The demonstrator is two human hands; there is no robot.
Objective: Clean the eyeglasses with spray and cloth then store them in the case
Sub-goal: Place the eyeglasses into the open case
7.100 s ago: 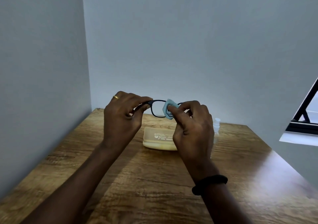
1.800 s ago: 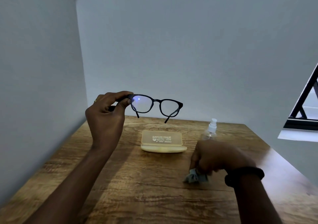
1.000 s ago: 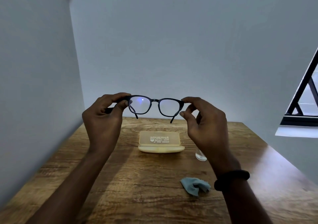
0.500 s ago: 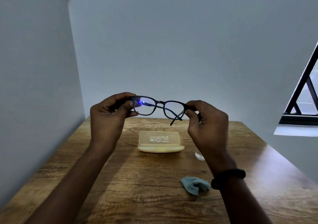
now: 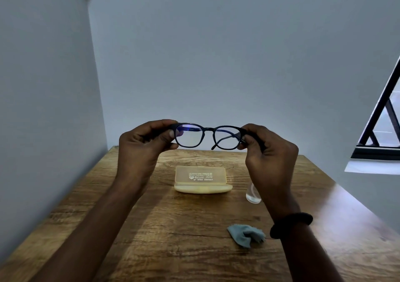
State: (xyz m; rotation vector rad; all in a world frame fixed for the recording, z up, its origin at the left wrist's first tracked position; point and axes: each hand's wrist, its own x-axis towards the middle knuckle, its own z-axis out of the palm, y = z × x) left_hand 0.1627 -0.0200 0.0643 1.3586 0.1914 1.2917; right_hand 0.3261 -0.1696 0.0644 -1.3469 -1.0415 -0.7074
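Grey walls close in around a wooden worktop (image 5: 151, 227). Above it, the left hand (image 5: 144, 145) pinches one end of the black eyeglasses (image 5: 208, 136), lenses facing away; the right hand (image 5: 268, 151) is clamped on the other end. Below them sits the closed yellow case (image 5: 202, 180). A clear spray bottle (image 5: 252, 196) peeks from behind the right wrist, and the crumpled blue cloth (image 5: 245, 235) lies nearer.

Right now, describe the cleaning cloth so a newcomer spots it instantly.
Start at the wooden table. Near its front right, just left of the right wrist's black band, lies the cloth, crumpled. It is the only soft, pale blue thing there; the yellow case and clear spray bottle sit farther back.
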